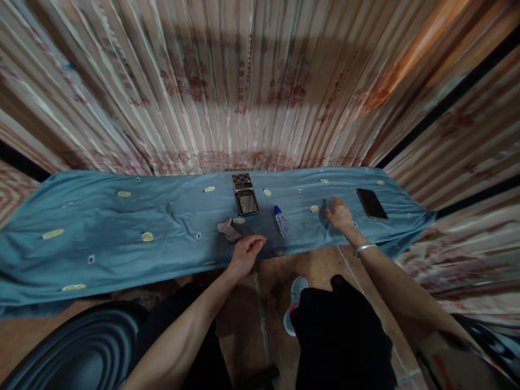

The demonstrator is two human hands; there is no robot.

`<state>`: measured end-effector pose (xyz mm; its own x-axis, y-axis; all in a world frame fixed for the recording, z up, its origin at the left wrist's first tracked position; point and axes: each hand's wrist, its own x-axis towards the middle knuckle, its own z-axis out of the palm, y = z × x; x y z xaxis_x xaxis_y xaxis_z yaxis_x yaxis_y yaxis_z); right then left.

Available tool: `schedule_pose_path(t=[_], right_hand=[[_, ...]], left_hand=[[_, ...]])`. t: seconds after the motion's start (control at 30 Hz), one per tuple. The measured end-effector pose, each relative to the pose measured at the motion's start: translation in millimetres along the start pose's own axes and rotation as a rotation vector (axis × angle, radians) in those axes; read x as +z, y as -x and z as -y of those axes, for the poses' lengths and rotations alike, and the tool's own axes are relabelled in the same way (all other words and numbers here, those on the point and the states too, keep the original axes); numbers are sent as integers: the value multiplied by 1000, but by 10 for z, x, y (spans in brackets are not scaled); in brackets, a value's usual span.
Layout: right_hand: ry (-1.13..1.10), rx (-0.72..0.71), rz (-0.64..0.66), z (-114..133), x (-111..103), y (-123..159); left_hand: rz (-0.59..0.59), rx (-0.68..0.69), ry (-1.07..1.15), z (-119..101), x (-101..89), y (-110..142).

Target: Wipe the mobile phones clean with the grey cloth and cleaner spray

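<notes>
A blue cloth (122, 227) with yellow patches covers a low table. On it lie a flip phone (245, 195) opened flat, a small white bottle with a blue cap (281, 221) on its side, a folded grey-brown cloth (228, 229) and a black smartphone (371, 203). My left hand (246, 252) hovers at the table's near edge, just right of the folded cloth, fingers loosely curled, holding nothing. My right hand (339, 214) rests open on the blue cloth between the bottle and the black smartphone. A silver bangle (363, 248) circles that wrist.
A corrugated metal wall (260, 86) with red markings rises right behind the table. My knees in dark trousers and one grey shoe (294, 303) are over a brown floor. A dark ridged round object (85, 341) sits at lower left.
</notes>
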<state>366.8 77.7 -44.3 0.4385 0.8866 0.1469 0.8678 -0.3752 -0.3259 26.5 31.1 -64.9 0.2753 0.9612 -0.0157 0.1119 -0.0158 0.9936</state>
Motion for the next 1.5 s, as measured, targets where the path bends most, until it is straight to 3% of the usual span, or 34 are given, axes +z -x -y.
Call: schedule_pose_path(t=[0.13, 0.27, 0.5, 0.73, 0.93, 1.13, 1.5], right_hand=[[121, 131, -140, -646, -113, 84], [96, 320, -158, -1118, -148, 73], [27, 492, -175, -1423, -60, -165], [31, 504, -148, -1619, 39, -361], [50, 513, -161, -1689, 75, -397], [57, 512, -171, -1552, 45, -357], [97, 559, -59, -1175, -312, -170]], left_hand=[[7, 6, -6, 20, -7, 7], [-8, 10, -28, 34, -22, 19], [2, -5, -101, 15, -96, 43], [-15, -9, -107, 8, -105, 39], [-5, -2, -103, 18, -76, 29], [-3, -24, -90, 20, -28, 29], [4, -24, -62, -29, -20, 37]])
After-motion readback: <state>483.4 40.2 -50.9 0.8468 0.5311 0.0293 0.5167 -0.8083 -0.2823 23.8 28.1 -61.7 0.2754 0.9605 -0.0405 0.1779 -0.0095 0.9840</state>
